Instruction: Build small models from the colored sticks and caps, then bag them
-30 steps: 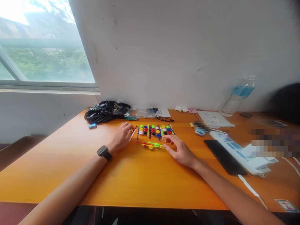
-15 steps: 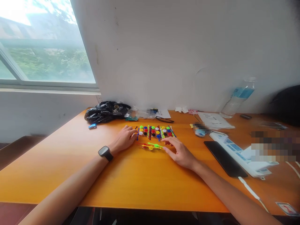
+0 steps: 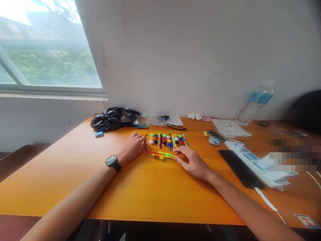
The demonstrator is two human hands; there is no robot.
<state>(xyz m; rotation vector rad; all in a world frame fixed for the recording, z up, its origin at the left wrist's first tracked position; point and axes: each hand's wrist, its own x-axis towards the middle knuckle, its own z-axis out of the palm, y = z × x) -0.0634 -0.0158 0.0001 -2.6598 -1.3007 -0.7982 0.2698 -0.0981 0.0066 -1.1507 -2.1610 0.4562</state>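
A cluster of small coloured plastic discs and sticks [image 3: 166, 140] lies in rows on the orange table [image 3: 140, 187]. In front of it lies a small built piece of yellow, green and red parts [image 3: 162, 155]. My left hand [image 3: 132, 147], with a black watch [image 3: 112, 162] on its wrist, rests at the cluster's left edge, fingers curled on a thin blue stick [image 3: 145, 146]. Lying flat to the right of the built piece is my right hand [image 3: 192, 162], fingers spread, fingertips touching its green end.
At the back left sits a black plastic bag [image 3: 113, 118]. Papers [image 3: 229, 127] and a water bottle [image 3: 254, 103] stand at the back right. A black phone [image 3: 240, 168] and a white power strip [image 3: 253, 162] lie to the right. The wall rises behind.
My left hand has shifted a little to the right, from a white stick at the cluster's left edge to the blue stick. The right hand has barely moved.
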